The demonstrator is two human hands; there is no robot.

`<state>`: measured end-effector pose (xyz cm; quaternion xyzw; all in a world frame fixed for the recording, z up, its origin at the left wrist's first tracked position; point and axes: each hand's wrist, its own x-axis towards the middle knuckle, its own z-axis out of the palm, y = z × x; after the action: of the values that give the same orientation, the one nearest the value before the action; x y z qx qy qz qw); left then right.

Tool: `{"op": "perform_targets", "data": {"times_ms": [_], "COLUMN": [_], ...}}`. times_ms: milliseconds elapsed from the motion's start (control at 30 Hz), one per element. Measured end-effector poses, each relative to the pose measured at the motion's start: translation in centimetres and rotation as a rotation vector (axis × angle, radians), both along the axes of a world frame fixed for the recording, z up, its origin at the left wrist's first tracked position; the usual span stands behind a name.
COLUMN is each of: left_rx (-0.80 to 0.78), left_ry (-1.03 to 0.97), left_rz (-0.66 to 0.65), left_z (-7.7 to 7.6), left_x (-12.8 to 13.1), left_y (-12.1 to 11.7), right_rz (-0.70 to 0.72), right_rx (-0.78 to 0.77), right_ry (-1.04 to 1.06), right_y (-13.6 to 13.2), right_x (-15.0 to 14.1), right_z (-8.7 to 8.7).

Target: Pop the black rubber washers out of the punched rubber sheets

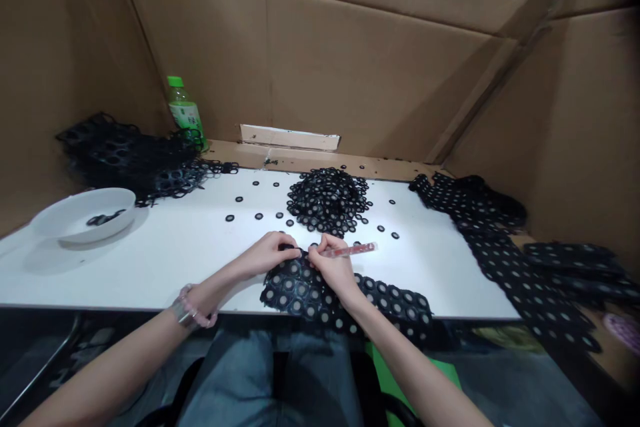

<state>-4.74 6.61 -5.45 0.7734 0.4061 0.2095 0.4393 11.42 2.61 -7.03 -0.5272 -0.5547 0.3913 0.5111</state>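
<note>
A black sheet with rows of pale round centres (310,293) lies at the front of the white table and hangs over its edge. My left hand (273,253) is closed, its thumb and fingers pinching the sheet's upper left edge. In my right hand (334,270) is a slim pen-like tool with a clear and reddish shaft (357,249), held like a pen. Its tip is hidden by my fingers at the sheet's upper edge, close to my left fingertips. Just beyond both hands rises a heap of small black rings (327,197).
Loose rings (259,216) lie scattered around the heap. On the left stand a white bowl (85,203) with a few black pieces, a tangled black mesh (135,153) and a green-capped bottle (185,110). Finished-looking dotted strips (500,260) run along the right. Cardboard walls (350,60) enclose the table.
</note>
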Motion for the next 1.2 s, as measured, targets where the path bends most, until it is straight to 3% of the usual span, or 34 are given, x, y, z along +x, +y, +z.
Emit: {"op": "perform_targets", "data": {"times_ms": [167,300,400,600,767,1200], "left_rx": [-0.038,-0.082,-0.072,-0.095,0.007,0.068], "left_ry": [-0.094,-0.14,-0.056,0.133,0.151,0.061], "left_rz": [-0.025,-0.042,-0.032,-0.13,-0.233,-0.143], "left_z": [-0.6,-0.4,0.2,0.6,0.6,0.3], "left_x": [-0.2,-0.1,0.4,1.7,1.9,1.6], "left_y": [0.1,0.1,0.1,1.5,1.4,0.2], "right_rz": [-0.011,-0.01,-0.085,-0.117,-0.075,-0.027], "right_rx": [0.141,0.026,-0.043,-0.047,-0.022,-0.002], "right_ry": [-0.212,0.043,0.256,0.367,0.23,0.014], "right_y": [0.1,0.2,0.3,-0.3,-0.7,-1.1], "right_x": [-0.6,-0.3,0.8,2.3,2.0,1.8], "right_z": [0.1,0.2,0.2,-0.2,-0.5,0.2]}}
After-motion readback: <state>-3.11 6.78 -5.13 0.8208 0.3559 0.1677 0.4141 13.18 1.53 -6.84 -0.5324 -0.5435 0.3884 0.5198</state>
